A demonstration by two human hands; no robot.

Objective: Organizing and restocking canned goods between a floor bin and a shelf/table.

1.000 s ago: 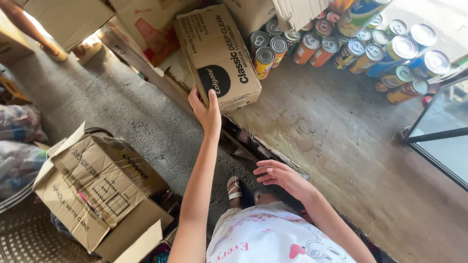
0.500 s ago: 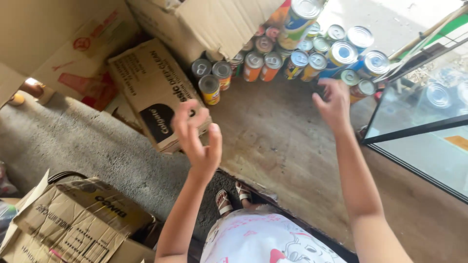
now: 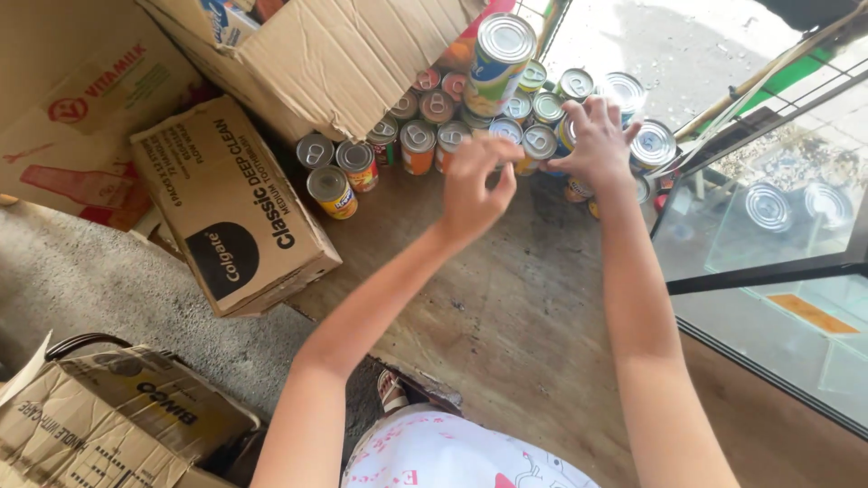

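Several tin cans [image 3: 418,147] with silver lids stand clustered at the far end of a brown wooden floor [image 3: 506,316]; one tall can [image 3: 499,61] is stacked on top. My right hand [image 3: 594,137] rests spread over the cans on the right of the cluster, fingers touching their lids. My left hand [image 3: 475,188] hovers just before the middle cans, fingers loosely curled, holding nothing that I can see.
A closed brown carton [image 3: 237,217] lies left of the cans, a big open carton [image 3: 334,63] leans above them. Another torn carton [image 3: 108,425] sits at lower left on grey concrete. A glass cabinet [image 3: 778,244] with a dark frame stands on the right.
Both hands have moved forward to the cans: the right now lies on the lids, the left has come in from the carton side. The view has shifted closer to the cans.
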